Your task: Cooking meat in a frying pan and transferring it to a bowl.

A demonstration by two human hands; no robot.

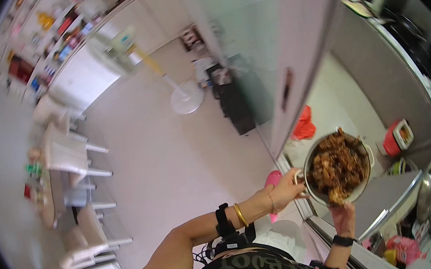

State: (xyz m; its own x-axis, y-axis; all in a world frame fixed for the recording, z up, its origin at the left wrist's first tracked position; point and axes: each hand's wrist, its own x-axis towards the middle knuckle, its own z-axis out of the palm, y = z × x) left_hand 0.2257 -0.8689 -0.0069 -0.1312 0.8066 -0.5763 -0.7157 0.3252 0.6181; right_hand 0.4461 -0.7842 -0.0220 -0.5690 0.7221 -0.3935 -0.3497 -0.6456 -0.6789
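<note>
While hands [287, 186] [344, 216] hold a pot [370, 157], pale flooring [157, 155] supports a fan [150, 63].

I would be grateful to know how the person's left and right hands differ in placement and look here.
The left hand grips the handle on the left of the pot, while the right hand is at its near edge. The left hand shows more fully; the right hand's fingers are mostly hidden. A gold bangle circles the left arm, whereas the right wrist wears a black band. Both hands are bare.
</note>
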